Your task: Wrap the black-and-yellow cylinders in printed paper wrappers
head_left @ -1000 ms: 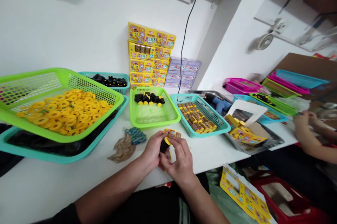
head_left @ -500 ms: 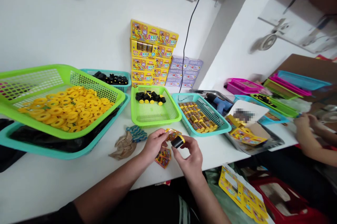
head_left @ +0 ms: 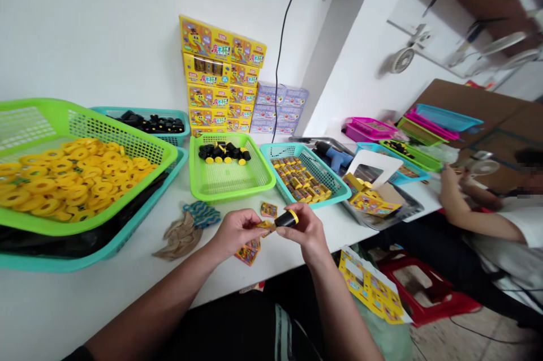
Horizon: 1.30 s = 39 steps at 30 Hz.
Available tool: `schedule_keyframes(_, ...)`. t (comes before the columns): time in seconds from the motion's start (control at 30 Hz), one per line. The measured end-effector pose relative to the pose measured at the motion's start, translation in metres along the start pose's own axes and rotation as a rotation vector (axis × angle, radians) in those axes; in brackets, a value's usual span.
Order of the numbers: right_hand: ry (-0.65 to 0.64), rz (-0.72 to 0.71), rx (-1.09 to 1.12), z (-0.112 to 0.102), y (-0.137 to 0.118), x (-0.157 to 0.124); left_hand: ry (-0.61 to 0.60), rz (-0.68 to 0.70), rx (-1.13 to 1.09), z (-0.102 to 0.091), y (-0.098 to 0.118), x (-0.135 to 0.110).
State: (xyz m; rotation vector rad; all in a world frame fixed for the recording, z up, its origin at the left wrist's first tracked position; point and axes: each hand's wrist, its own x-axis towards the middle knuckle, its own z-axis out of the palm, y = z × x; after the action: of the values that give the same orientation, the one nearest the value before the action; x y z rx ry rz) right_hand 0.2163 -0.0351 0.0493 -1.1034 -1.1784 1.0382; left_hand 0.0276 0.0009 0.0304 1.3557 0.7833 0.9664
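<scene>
My right hand [head_left: 304,232] grips a black cylinder with a yellow end cap [head_left: 286,219] between thumb and fingers. My left hand [head_left: 235,231] pinches a small printed yellow paper label [head_left: 266,227], whose far end reaches the cylinder's lower end. Two more loose printed labels lie on the white table [head_left: 139,287], one [head_left: 268,209] beyond my hands and one [head_left: 248,252] below them. A crumpled brown cloth [head_left: 179,239] and a blue patterned cloth [head_left: 202,214] lie left of my left hand.
A green basket of yellow rings [head_left: 89,180] sits on a teal basket at left. Beyond my hands are a green tray of black-and-yellow cylinders [head_left: 229,180], a teal basket of small packaged cylinders [head_left: 301,180] and stacked yellow boxes [head_left: 220,75]. A co-worker [head_left: 500,219] works at right.
The view has turned, shifting everything left and showing more of the co-worker. My left hand has brought the label from above the cylinder to its lower end. The cylinder stays in my right hand.
</scene>
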Motion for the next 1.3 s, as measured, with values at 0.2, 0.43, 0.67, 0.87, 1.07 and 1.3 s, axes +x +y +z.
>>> schedule_keyframes(0.2,-0.118,0.071,0.051,-0.004,-0.004,0.005,-0.082,-0.038,0.025,-0.002,-0.005,0.0)
schedule_keyframes(0.43,-0.088,0.1,0.139,-0.004,-0.002,0.005,-0.096,-0.07,-0.023,-0.003,-0.007,0.0)
schedule_keyframes(0.67,-0.077,0.119,0.129,0.0,0.003,0.007,-0.106,-0.096,-0.087,-0.003,-0.002,0.0)
schedule_keyframes(0.87,-0.024,0.117,0.216,-0.008,0.003,0.006,-0.052,-0.162,-0.11,-0.002,-0.001,0.001)
schedule_keyframes(1.07,-0.203,0.28,0.192,-0.008,0.001,-0.003,0.107,-0.11,-0.092,-0.003,-0.007,0.005)
schedule_keyframes(1.3,-0.154,0.38,0.035,0.001,0.012,-0.006,0.003,-0.105,-0.067,-0.002,-0.001,0.002)
